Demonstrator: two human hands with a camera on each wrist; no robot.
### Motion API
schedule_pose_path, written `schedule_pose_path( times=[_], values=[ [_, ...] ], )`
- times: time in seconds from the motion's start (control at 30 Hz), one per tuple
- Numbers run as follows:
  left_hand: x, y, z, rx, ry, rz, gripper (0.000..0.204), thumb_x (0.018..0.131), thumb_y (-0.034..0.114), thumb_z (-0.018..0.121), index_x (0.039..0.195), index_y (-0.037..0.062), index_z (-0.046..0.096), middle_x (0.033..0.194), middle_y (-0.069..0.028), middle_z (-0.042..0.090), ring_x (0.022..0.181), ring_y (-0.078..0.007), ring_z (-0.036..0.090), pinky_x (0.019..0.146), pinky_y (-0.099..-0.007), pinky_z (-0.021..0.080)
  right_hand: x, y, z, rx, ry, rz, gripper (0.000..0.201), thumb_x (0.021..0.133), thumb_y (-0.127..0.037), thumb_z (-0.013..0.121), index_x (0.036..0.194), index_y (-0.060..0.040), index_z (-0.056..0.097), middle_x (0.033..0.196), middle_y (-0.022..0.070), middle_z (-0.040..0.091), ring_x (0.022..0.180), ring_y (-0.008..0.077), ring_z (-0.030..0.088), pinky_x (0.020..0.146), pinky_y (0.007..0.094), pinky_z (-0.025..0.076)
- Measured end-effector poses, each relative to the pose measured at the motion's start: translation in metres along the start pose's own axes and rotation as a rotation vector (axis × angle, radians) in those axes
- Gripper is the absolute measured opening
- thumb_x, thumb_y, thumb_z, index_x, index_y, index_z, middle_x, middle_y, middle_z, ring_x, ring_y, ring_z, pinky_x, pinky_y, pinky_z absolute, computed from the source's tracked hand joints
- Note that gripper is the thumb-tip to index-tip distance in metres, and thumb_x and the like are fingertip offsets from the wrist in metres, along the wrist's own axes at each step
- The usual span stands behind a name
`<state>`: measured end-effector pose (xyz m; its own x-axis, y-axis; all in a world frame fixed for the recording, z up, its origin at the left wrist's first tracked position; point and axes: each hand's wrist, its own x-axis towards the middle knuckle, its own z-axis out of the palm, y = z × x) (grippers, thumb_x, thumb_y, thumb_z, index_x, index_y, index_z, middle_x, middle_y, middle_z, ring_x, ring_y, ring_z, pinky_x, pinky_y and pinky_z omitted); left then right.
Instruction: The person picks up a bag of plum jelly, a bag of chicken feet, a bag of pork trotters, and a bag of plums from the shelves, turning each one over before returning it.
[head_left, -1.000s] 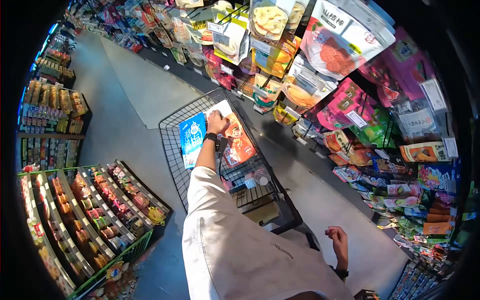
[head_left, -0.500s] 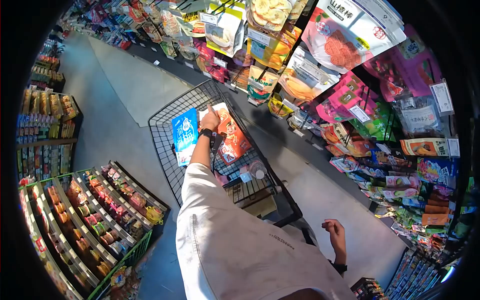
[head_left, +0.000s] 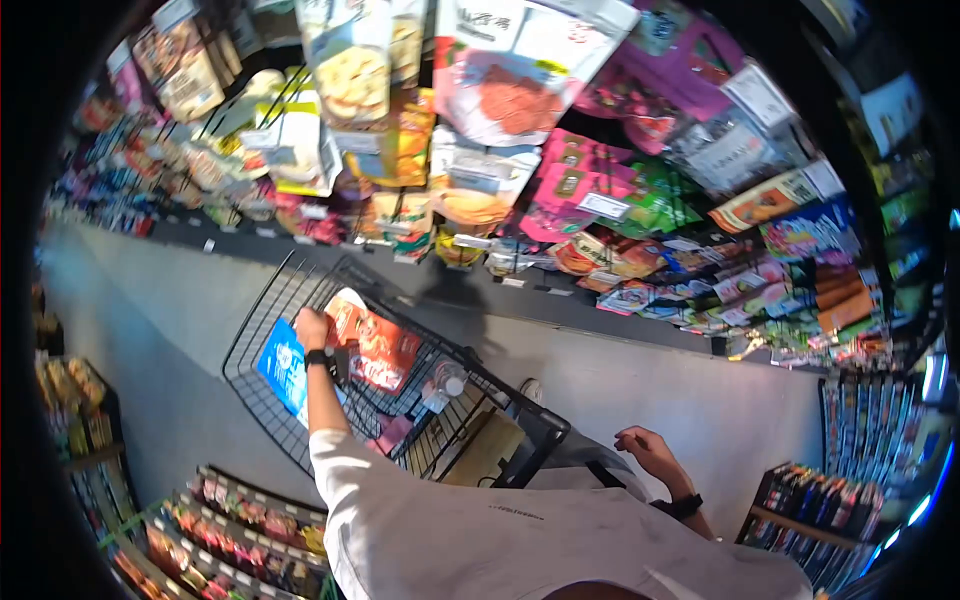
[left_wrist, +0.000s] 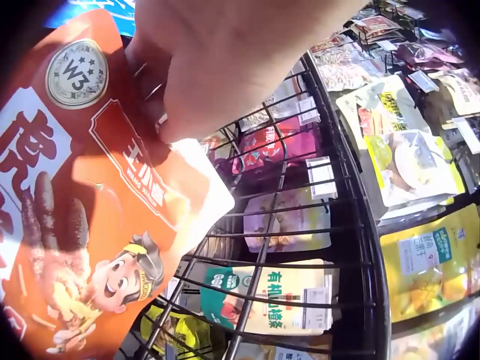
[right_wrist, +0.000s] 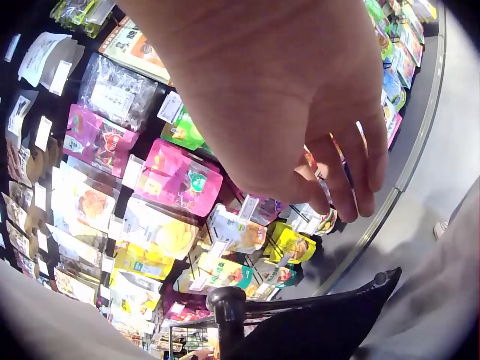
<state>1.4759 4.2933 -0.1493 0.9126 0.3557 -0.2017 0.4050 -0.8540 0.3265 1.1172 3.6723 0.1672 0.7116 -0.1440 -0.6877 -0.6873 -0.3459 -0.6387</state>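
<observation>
My left hand [head_left: 312, 326] reaches into a black wire shopping cart [head_left: 250, 330], at the edge of an orange-red snack bag [head_left: 385, 350]. In the left wrist view the fingers curl at that bag's edge, partly covering it; the cartoon boy and white lettering on its front show. Beside the hand lies a blue snack bag [head_left: 283, 368]. A clear bottle-like container [head_left: 443, 385] sits nearer the cart handle. My right hand [head_left: 650, 450] hangs beside the cart with loosely bent fingers and nothing in them; the right wrist view shows it above the black handle [right_wrist: 315, 307].
Hanging snack pouches [head_left: 500, 80] line a long shelf along the cart's far side. Tiered snack racks [head_left: 240, 530] stand at the lower left. A small display stand [head_left: 810, 510] is at the lower right. Grey floor [head_left: 640, 360] runs between.
The view has swung round, so the shelf now spans the top and the cart lies lower left, at another angle. My left hand stays beside the orange-red bag; my right hand stays free.
</observation>
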Motion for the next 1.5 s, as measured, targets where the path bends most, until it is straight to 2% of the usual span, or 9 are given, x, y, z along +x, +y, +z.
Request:
schedule_pose_path(
  times=[0.1,0.2,0.47,0.73,0.93,1.07,1.3,1.4,1.5],
  values=[
    [-0.034,0.05,-0.058,0.026,-0.049,-0.113,0.031,0.083,0.028,0.066,0.095,-0.0002,0.073,0.104,-0.0268,0.07,0.101,-0.0447,0.068,0.083,-0.0522,0.055,0.0,0.003,-0.002,0.027,-0.001,-0.032,0.027,0.105,-0.021,0.053,0.113,0.001,0.066,0.1,0.0079,0.071,0.097,0.0145,0.066,0.09,0.029,0.052],
    [-0.061,0.057,-0.079,0.05,0.114,-0.018,0.026,0.088,0.025,0.067,0.091,-0.0004,0.07,0.1,-0.0212,0.071,0.095,-0.0412,0.068,0.079,-0.0517,0.054,0.005,-0.005,-0.004,0.032,-0.015,-0.087,0.028,0.106,-0.021,0.052,0.113,0.0026,0.065,0.101,0.0084,0.07,0.099,0.016,0.066,0.092,0.0313,0.053],
    [-0.153,0.158,-0.201,0.111,0.496,0.494,0.008,0.091,0.007,0.058,0.087,-0.0007,0.061,0.092,-0.0149,0.058,0.092,-0.0368,0.058,0.081,-0.047,0.05,0.0,0.004,-0.016,0.176,0.05,-0.155,0.022,0.105,-0.013,0.051,0.113,0.0022,0.065,0.099,0.0081,0.07,0.097,0.015,0.067,0.09,0.0302,0.052],
    [-0.28,0.268,-0.272,0.014,0.365,0.584,0.014,0.094,0.008,0.063,0.087,-0.0039,0.064,0.089,-0.0163,0.058,0.088,-0.0354,0.059,0.075,-0.0454,0.047,-0.023,0.064,-0.058,0.29,0.145,-0.321,0.021,0.105,-0.013,0.052,0.116,0.0005,0.063,0.101,0.0083,0.071,0.099,0.0151,0.067,0.089,0.0298,0.053],
    [-0.402,0.396,-0.267,0.039,0.469,0.885,0.006,0.09,0.005,0.068,0.091,-0.0015,0.068,0.086,-0.0113,0.057,0.084,-0.0311,0.054,0.074,-0.0427,0.047,-0.047,0.143,-0.122,0.256,0.198,-0.431,0.021,0.104,-0.017,0.056,0.114,-0.0006,0.064,0.097,0.0072,0.07,0.095,0.0139,0.067,0.085,0.0303,0.053],
    [-0.485,0.497,-0.247,0.047,0.393,1.116,0.005,0.09,0.002,0.066,0.091,-0.0026,0.067,0.086,-0.0129,0.055,0.085,-0.0321,0.053,0.073,-0.0423,0.046,-0.071,0.203,-0.176,0.507,0.29,-0.563,0.019,0.1,-0.015,0.06,0.111,-0.0002,0.065,0.094,0.0076,0.069,0.087,0.0157,0.065,0.082,0.0304,0.053],
    [-0.597,0.634,-0.174,-0.021,0.025,1.46,0.01,0.087,0.005,0.069,0.093,-0.0032,0.072,0.088,-0.016,0.061,0.087,-0.0349,0.058,0.078,-0.0433,0.046,-0.117,0.294,-0.259,0.546,0.564,-0.476,0.023,0.102,-0.018,0.056,0.113,0.0008,0.065,0.096,0.01,0.072,0.09,0.0174,0.067,0.085,0.0316,0.052],
    [-0.659,0.692,-0.129,-0.039,-0.127,1.605,0.01,0.086,0.006,0.07,0.091,-0.0022,0.072,0.088,-0.0153,0.063,0.088,-0.0344,0.06,0.077,-0.0433,0.048,-0.135,0.308,-0.293,0.522,0.561,-0.446,0.037,0.099,-0.023,0.062,0.129,-0.0005,0.059,0.115,0.0154,0.068,0.106,0.0219,0.066,0.094,0.0341,0.051],
    [-0.71,0.744,-0.06,-0.038,-0.341,1.834,0.006,0.084,0.006,0.071,0.088,0.0022,0.073,0.088,-0.0117,0.064,0.089,-0.0329,0.061,0.074,-0.0435,0.05,-0.148,0.307,-0.315,0.503,0.89,-0.569,0.061,0.095,-0.028,0.068,0.145,-0.0023,0.045,0.136,0.0206,0.055,0.124,0.0288,0.059,0.105,0.0377,0.046]
  ],
)
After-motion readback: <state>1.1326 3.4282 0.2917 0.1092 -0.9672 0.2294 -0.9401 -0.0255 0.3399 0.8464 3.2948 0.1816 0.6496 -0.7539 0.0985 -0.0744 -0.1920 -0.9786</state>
